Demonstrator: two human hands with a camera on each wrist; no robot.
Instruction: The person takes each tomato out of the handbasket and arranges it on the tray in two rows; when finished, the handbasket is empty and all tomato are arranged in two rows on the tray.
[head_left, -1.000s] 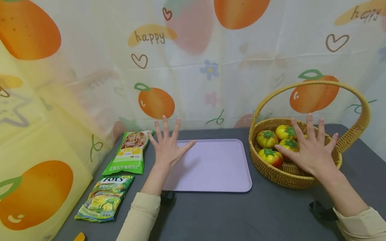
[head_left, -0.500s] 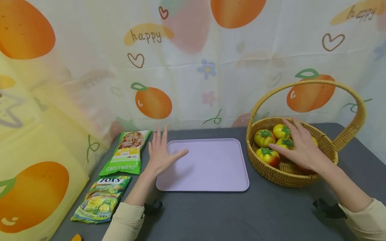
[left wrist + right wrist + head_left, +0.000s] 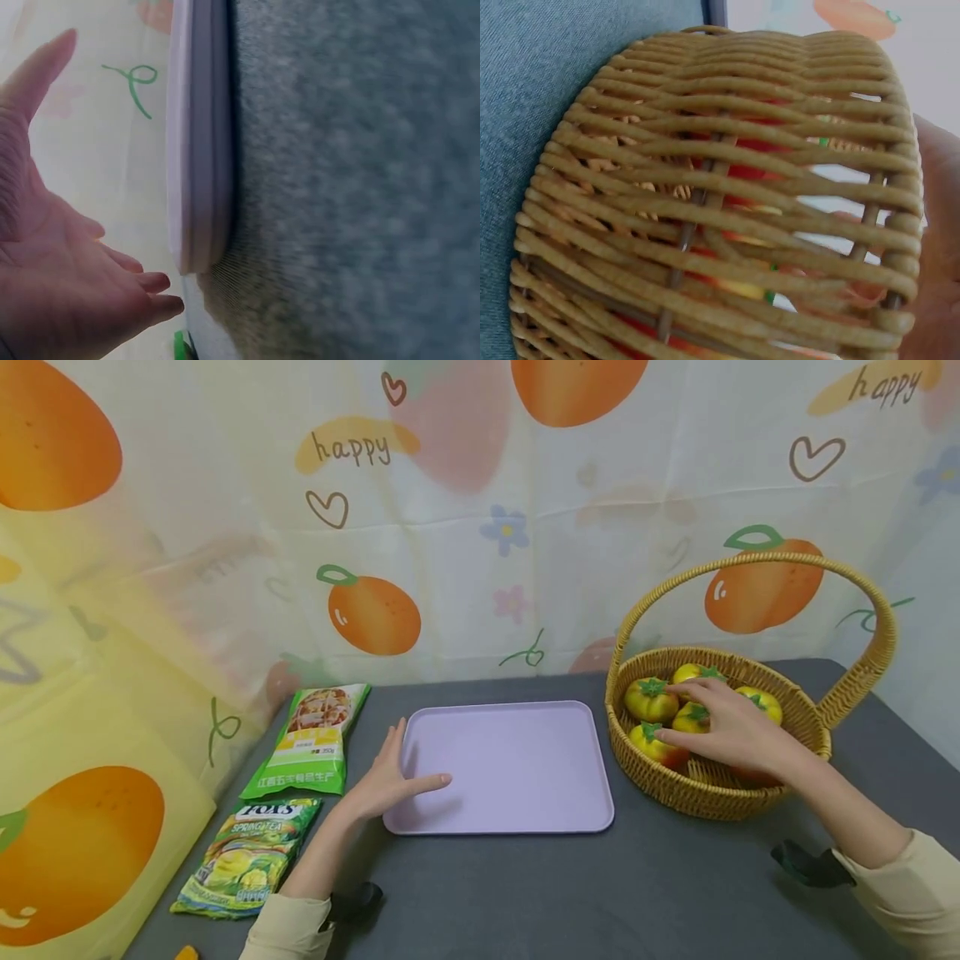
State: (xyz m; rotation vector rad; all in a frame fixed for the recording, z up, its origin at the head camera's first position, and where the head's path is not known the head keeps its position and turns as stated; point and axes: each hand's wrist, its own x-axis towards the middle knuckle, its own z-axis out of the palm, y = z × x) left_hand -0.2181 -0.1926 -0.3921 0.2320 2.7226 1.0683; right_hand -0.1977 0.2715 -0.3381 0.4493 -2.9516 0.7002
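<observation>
At the right stands a wicker basket (image 3: 720, 806) with a tall arched handle, holding several ribbed, tomato-like fruits (image 3: 649, 700), yellow to red with green star-shaped tops. My right hand (image 3: 738, 731) reaches in over its front rim, fingers spread above the fruit; the thumb tip overlaps the front-left red and yellow fruit (image 3: 660, 748). In the right wrist view the basket's woven wall (image 3: 705, 187) covers most of that hand. My left hand (image 3: 382, 785) is at the left edge of the lilac tray (image 3: 510, 768), thumb held apart over it, holding nothing.
Left of the tray lie a green and white food bag (image 3: 311, 743) and, nearer, a green candy bag (image 3: 251, 860) marked FOX'S. A small orange item (image 3: 187, 953) shows at the bottom edge. A fruit-printed curtain (image 3: 450, 527) hangs behind the grey table (image 3: 525, 893).
Both hands have come down from spread-finger poses. My left hand has moved toward the tray's left edge; my right hand has lowered into the basket over the fruit. The view has shifted slightly.
</observation>
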